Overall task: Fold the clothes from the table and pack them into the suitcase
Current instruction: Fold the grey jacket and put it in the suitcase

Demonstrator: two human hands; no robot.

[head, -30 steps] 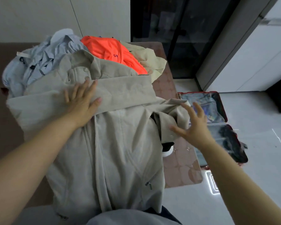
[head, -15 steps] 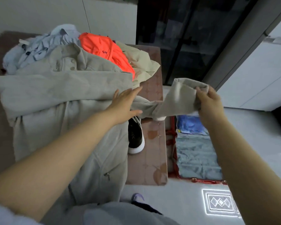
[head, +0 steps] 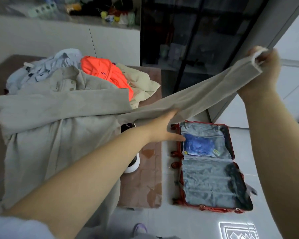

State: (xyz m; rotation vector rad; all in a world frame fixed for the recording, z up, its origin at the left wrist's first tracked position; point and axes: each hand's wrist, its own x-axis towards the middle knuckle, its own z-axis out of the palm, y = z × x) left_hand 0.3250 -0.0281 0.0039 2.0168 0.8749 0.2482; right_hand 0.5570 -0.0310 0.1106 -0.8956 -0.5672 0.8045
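Sleeve [head: 197, 94] now stretched taut; right hand [head: 261, 68] raised, apart from left hand [head: 164, 128].
Rest of jacket [head: 50, 128] on table [head: 145, 183]; judged soft, limp, fairly heavy. Right pinches cuff [head: 255, 63]; left under sleeve, grip unclear. Best holds: cuff, shoulder seam.

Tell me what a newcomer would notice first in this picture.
The beige jacket sleeve stretched across the middle, its cuff gripped by the right hand at upper right, the left hand against it lower down. Then the orange garment on the pile at the far side of the table, and the open red suitcase on the floor beside it.
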